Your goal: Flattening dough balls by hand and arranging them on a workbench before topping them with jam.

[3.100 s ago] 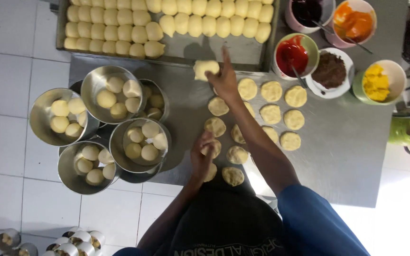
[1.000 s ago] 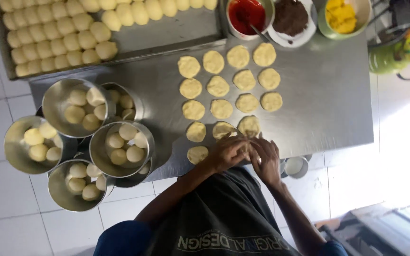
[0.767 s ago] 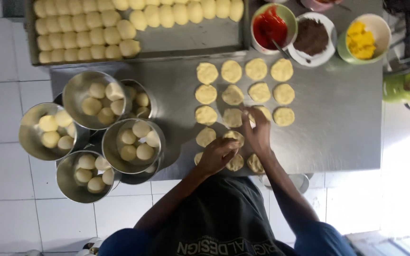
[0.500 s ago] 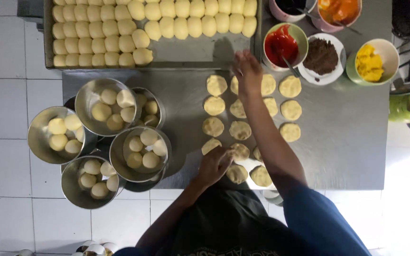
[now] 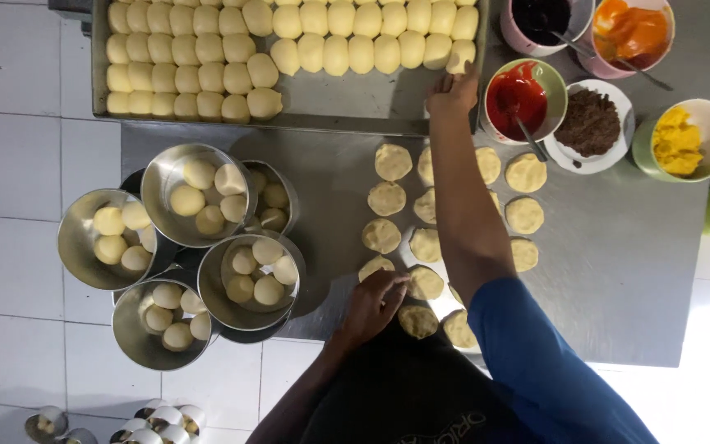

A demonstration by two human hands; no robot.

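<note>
Steel tray [image 5: 347, 103] is sitting mostly filled; my right hand [image 5: 452, 92] is pinching one more dough ball [image 5: 460, 56] into it, my left hand [image 5: 375, 302] resting fingers-curled on flattened rounds [image 5: 388, 199] not yet shaped.

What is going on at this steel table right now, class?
A person is working with dough at a steel table. The right hand reaches up to the baking tray and sets a shaped dough piece at the end of a row. The left hand rests on a flattened dough round near the table's edge. More flat rounds lie in rows, metal bowls hold dough balls, and bowls of fillings stand beside the tray.
</note>
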